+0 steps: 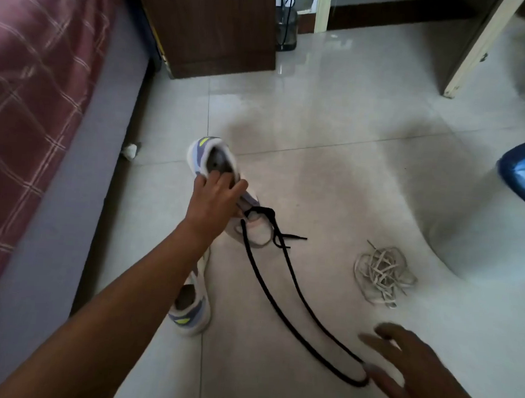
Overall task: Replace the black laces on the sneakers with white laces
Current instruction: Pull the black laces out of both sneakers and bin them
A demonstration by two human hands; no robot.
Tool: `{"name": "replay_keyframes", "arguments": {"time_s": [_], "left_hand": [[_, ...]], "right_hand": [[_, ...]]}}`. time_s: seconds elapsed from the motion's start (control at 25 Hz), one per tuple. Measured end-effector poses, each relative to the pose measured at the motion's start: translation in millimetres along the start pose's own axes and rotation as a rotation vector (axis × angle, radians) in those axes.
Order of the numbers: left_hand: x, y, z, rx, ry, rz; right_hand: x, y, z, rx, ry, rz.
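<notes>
Centre frame: sneaker point(216, 177) gripped by left hand point(216, 203) | black lace point(291, 300) half out, looped beside spread, empty right hand point(414, 368) | second sneaker point(190, 302) unlaced below | white laces point(383, 274) heaped right, unused

open tile floor point(338, 117) stretches ahead between a bed point(29, 89) along the left edge and a blue bin point(512, 166) at far right. a brown cabinet point(217, 28) closes the far end. in the middle, 2 sneakers, one held point(214, 161) and one on the floor point(190, 308), sit just beside the bed. a black lace point(294, 297) loops across the tiles toward the right hand point(410, 374), with a heap of white laces point(380, 275) near it. bare floor lies between lace and heap.
</notes>
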State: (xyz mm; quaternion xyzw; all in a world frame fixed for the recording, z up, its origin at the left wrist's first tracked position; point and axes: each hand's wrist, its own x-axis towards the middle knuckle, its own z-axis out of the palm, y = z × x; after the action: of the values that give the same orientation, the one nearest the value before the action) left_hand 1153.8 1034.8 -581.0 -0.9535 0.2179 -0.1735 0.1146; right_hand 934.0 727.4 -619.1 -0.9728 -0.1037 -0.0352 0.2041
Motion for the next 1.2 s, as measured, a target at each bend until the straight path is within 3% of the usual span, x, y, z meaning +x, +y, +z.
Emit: {"name": "replay_keyframes", "arguments": {"time_s": [0.04, 0.12, 0.24, 0.44, 0.64, 0.88, 1.0, 1.2], "left_hand": [[0, 7, -8, -0.018, 0.046, 0.027], [-2, 22, -21, -0.039, 0.103, 0.07], [-9, 40, -33, -0.062, 0.12, 0.111], [-21, 44, -30, -0.085, 0.088, 0.091], [-22, 43, -22, -0.126, 0.014, 0.062], [-4, 2, -11, -0.2, -0.168, -0.136], [7, -35, -8, -0.186, -0.159, -0.23], [14, -67, -11, -0.121, -0.222, -0.327]], "right_hand": [[19, -22, 10, 0.116, 0.022, -0.009], [68, -53, 20, 0.34, -0.118, 0.142], [126, -83, 38, 0.417, -0.046, 0.32], [151, -69, 49, 0.44, -0.075, 0.409], [141, -64, 51, 0.822, -0.148, 0.56], [85, -34, 21, 0.704, -0.09, 0.527], [35, 8, 1, 0.643, -0.082, 0.528], [-28, 69, -24, 0.463, -0.092, 0.743]]}}
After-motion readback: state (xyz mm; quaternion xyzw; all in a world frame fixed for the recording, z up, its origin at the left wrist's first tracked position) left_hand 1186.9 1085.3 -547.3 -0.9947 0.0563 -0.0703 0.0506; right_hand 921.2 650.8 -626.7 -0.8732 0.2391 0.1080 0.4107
